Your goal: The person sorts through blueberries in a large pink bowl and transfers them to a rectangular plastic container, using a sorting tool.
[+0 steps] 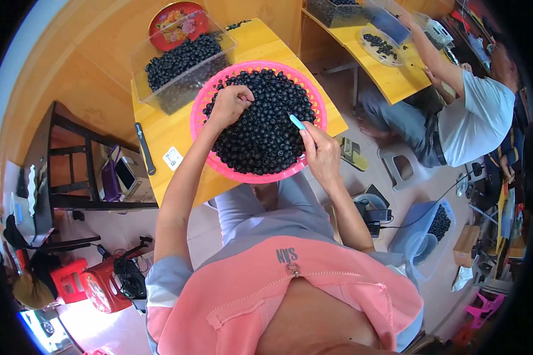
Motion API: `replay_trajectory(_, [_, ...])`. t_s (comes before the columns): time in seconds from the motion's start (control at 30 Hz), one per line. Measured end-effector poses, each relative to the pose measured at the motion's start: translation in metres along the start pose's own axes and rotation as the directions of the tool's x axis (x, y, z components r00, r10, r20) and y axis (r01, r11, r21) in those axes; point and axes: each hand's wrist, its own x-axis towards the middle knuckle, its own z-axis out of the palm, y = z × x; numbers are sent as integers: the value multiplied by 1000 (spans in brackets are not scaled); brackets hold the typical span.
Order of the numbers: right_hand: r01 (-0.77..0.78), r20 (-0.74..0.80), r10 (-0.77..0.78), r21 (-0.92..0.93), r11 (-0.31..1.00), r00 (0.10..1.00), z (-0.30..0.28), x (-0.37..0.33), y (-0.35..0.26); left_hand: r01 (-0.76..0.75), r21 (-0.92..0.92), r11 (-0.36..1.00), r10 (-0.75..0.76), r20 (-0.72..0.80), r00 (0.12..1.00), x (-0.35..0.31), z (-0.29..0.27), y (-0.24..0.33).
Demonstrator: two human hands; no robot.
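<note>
A pink basket [196, 142] with yellow showing through its slots is heaped with small, dark, round bead-like pieces [260, 136]. Over the left half of the heap, my left hand [232, 105] is closed in a pinch; whatever is between its fingertips is too small to make out. My right hand [321, 148], at the basket's right rim, grips a slim tool with a light-blue handle [296, 122]. Its thin tip points up and left over the dark pieces, and its exact kind is unclear. Behind the basket, a clear plastic bin [186, 89] holds more of these pieces.
The basket stands on a yellow wooden table [186, 183], with a dark-handled tool [144, 148] and a white card [172, 158] at left. A red floral tray [177, 26] leans behind the bin. At right, another person [477, 115] sits by a second table [397, 86] with a plate [370, 53].
</note>
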Motion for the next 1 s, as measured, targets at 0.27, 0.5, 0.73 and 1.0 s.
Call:
replay_trajectory(0.27, [45, 61, -55, 151, 987, 997, -4, 2, -28, 189, -944, 271, -76, 175, 982, -57, -12, 46])
replay_trajectory(0.5, [83, 101, -102, 176, 981, 990, 0, 2, -37, 126, -991, 52, -37, 124, 992, -77, 8, 55])
replay_trajectory(0.73, [105, 105, -121, 147, 983, 987, -2, 1, -40, 90, -995, 41, -51, 88, 995, -83, 14, 61])
replay_trajectory(1.0, [94, 128, -113, 145, 985, 985, -4, 0, -41, 35, -996, 87, -92, 27, 995, -87, 17, 63])
